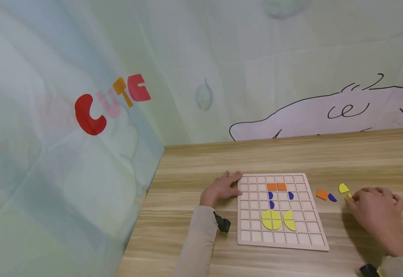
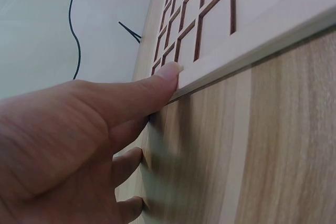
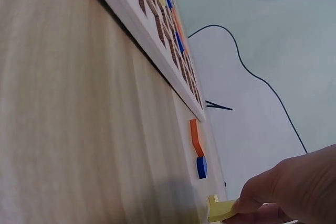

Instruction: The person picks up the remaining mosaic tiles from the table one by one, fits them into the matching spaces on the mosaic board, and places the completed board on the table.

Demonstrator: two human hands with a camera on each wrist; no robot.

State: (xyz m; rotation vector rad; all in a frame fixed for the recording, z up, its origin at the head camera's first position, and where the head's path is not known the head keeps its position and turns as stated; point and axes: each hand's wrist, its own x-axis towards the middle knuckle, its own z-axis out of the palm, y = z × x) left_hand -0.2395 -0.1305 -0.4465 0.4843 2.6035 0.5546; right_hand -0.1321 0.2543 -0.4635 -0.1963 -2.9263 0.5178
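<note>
A pale wooden grid board [image 1: 302, 238] lies on the table, holding two orange squares [image 1: 276, 187], three blue half-round pieces [image 1: 290, 196], a yellow circle [image 1: 271, 220] made of quarters and a yellow half circle [image 1: 289, 221]. At its upper left edge is my left hand [image 1: 220, 189], thumb [image 2: 167, 72] on the rim and fingers spread. Right of the board, my right hand [image 1: 378, 211] pinches a yellow quarter-circle piece [image 3: 222, 211] between thumb and finger, close over the tabletop. Its other fingers are partly hidden in the right wrist view.
Between board and right hand lie a loose orange square [image 1: 322, 194], a blue half-round piece [image 1: 332, 197] and another yellow quarter-circle piece [image 1: 343, 188]. Behind the wood-grain table [image 1: 194, 161] hangs a printed cloth [image 1: 201, 57], which also runs along the left side.
</note>
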